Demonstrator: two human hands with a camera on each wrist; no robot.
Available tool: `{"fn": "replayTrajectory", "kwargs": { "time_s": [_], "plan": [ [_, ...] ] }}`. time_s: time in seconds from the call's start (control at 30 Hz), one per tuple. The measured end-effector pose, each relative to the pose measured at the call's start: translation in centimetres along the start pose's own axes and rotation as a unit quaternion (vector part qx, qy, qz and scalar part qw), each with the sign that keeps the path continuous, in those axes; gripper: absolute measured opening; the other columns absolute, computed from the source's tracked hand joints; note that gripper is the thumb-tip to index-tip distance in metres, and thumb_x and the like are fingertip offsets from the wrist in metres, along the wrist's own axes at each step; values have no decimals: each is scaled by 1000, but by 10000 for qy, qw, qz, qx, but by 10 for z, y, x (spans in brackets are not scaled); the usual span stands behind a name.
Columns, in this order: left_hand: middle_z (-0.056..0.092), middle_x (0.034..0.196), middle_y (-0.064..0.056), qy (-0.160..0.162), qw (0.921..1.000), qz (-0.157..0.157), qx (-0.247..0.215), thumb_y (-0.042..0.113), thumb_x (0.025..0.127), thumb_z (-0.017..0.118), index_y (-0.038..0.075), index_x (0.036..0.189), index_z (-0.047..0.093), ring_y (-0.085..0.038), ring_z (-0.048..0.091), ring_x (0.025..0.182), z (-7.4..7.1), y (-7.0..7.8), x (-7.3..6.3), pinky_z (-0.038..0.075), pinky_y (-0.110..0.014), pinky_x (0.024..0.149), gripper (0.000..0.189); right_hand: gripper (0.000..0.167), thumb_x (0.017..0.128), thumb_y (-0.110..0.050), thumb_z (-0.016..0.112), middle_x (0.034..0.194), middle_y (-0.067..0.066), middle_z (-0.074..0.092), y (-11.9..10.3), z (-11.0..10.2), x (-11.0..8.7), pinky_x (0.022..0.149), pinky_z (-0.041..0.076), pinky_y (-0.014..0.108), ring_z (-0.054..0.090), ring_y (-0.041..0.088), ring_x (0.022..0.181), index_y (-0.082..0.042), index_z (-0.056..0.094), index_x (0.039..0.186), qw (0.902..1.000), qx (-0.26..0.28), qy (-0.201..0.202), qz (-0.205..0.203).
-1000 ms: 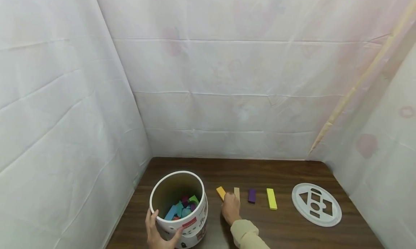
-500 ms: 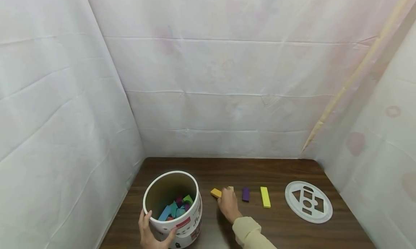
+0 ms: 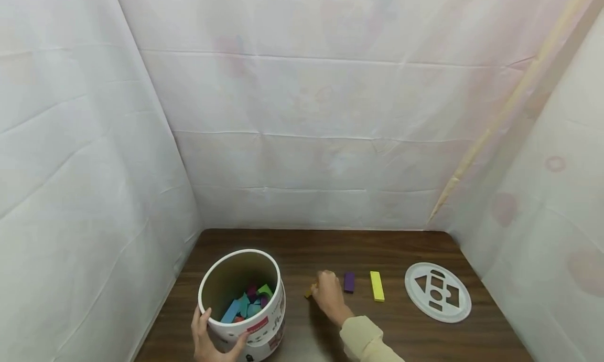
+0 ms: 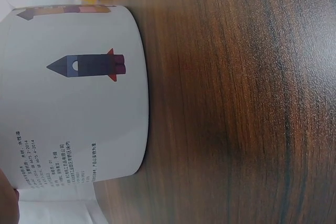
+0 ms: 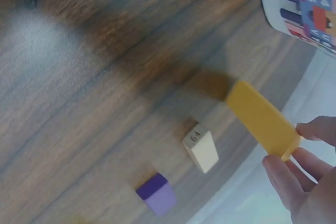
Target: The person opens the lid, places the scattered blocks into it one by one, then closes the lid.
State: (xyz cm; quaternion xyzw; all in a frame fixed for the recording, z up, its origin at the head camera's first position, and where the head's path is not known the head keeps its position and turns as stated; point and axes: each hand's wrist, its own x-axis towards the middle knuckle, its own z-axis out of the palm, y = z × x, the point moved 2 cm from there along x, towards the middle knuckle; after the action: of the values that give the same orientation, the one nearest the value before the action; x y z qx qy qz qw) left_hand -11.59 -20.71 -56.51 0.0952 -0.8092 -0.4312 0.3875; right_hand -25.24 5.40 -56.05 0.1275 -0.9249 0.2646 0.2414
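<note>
My left hand (image 3: pixel 209 346) grips the near left side of a white printed bucket (image 3: pixel 271 325), fingers at the rim and thumb on the outer wall. Several coloured blocks (image 3: pixel 243 302) lie inside. My right hand (image 3: pixel 329 295) pinches one end of a flat orange block (image 5: pixel 262 121) between thumb and fingers. The block is tilted, its free end pointing down close over the wood table. Just beside it in the right wrist view stands a natural wood block (image 5: pixel 203 153) marked "64", hidden behind the hand in the head view. A purple block (image 3: pixel 348 282) comes after it.
Further right, a yellow block (image 3: pixel 377 286) lies on the dark wood table (image 3: pixel 302 246). A round white lid (image 3: pixel 421 300) with shaped cutouts lies flat near the right edge. White sheets (image 3: pixel 278 162) hang behind the table and at both sides.
The orange block has turned from lying slanted to tilted upright in my right hand. All of the scene has slid left in the head view. My left hand keeps its hold on the bucket.
</note>
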Motion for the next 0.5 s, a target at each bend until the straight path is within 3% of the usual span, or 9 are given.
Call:
{"fn": "replayTrajectory", "kwargs": {
  "time_s": [0.13, 0.5],
  "plan": [
    [28, 145, -25, -46, 9999, -70, 90, 10, 45, 94, 13, 138, 41, -52, 39, 115, -1, -2, -1, 40, -72, 80, 106, 27, 65, 1, 77, 57, 1, 52, -3, -11, 0, 44, 43, 25, 53, 14, 52, -8, 53, 57, 9996, 242, -118, -49],
    [26, 146, -25, -120, 9993, 307, -195, 8, 47, 92, 8, 139, 39, -51, 35, 119, -3, -4, 0, 35, -73, 84, 106, 15, 68, -2, 79, 67, 8, 63, -16, -45, 8, 46, 45, 17, 57, 13, 56, -3, 65, 66, 9968, 657, -440, 74]
  ]
}}
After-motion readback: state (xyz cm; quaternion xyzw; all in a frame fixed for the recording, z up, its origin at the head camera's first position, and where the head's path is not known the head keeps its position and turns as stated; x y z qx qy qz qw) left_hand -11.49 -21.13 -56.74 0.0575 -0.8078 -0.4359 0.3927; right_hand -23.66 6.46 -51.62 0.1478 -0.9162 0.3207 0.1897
